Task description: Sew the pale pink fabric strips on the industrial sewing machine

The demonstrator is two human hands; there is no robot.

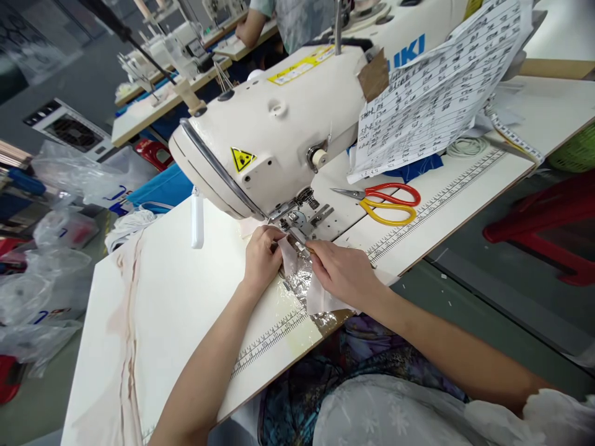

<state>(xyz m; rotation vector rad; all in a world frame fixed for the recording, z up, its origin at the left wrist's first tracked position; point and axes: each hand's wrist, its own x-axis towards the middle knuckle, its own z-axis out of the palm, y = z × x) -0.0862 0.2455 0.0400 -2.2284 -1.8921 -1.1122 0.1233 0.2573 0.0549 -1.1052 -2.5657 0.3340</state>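
My left hand (263,259) is closed, its fingertips pinching a pale pink fabric strip (289,255) just in front of the presser foot. To its right, my right hand (346,272) is closed at the same work, thumb and fingers on the pale fabric (320,298) that hangs toward the table's front edge. Both hands rest close under the needle area of a white industrial sewing machine (279,130). Clear shiny tape (300,279) covers the table between them. The fabric's far end under the foot is partly hidden by my fingers.
Red-and-yellow handled scissors (390,201) lie right of the needle plate. Handwritten sheets (441,93) lean against the machine. Printed rulers (269,339) run along the table's front edge. Pale fabric (130,347) lies at left. A person (297,25) sits beyond; plastic bags (46,291) stand left.
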